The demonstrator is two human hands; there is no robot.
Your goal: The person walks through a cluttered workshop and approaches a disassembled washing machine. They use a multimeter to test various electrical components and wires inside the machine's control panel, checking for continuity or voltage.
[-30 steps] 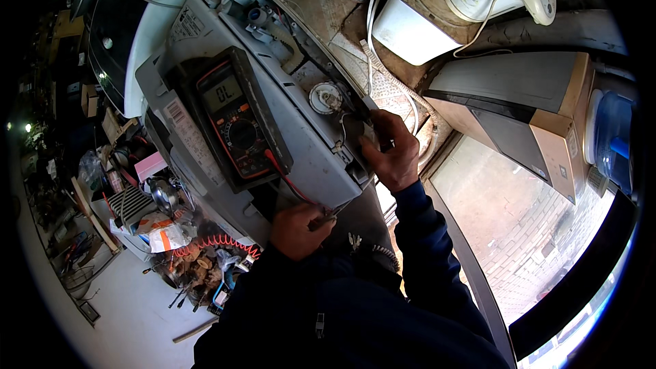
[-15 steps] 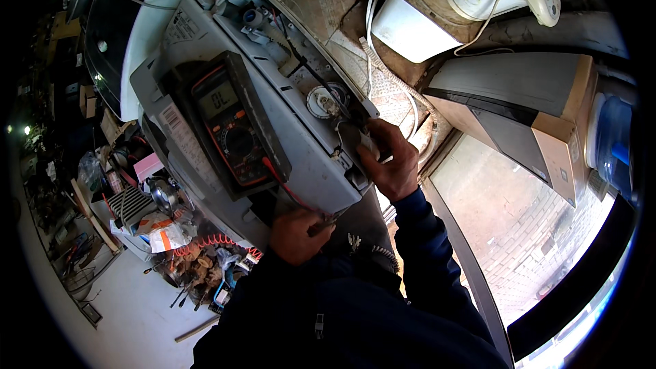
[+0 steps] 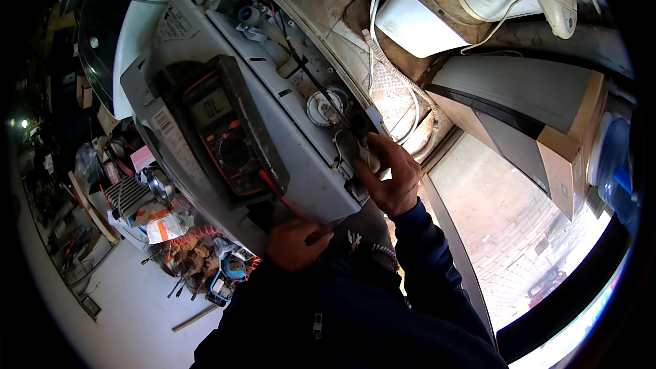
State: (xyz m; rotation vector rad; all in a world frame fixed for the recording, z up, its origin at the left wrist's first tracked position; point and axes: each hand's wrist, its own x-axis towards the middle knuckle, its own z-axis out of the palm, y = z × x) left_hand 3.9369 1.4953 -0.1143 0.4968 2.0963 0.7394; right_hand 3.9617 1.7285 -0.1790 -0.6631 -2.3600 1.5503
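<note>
A grey appliance (image 3: 309,171) with its long top compartment uncovered stands before me. On its casing lies a black multimeter (image 3: 234,147) with an orange-red trim and a lit display. From the meter a red test lead (image 3: 275,188) runs down towards my left hand (image 3: 298,244). That hand is curled at the appliance's near edge, and shadow hides what its fingers hold. My right hand (image 3: 396,181) reaches into the compartment's near end, thumb and fingers closed around a pale, rounded part (image 3: 370,157). Beside it sits a round white fitting (image 3: 324,106), with a black cable (image 3: 307,74) passing over it.
A cardboard-edged grey panel box (image 3: 523,102) leans at the right, above a sunlit paved opening. White hoses (image 3: 374,34) run behind the appliance, near a white appliance with a cream lid (image 3: 420,24). Tools and a coiled red hose (image 3: 195,232) clutter the left.
The view has shifted slightly, so the surroundings sit a little differently. My right hand stays at the pale part with its fingers slightly rearranged; my left hand holds its place.
</note>
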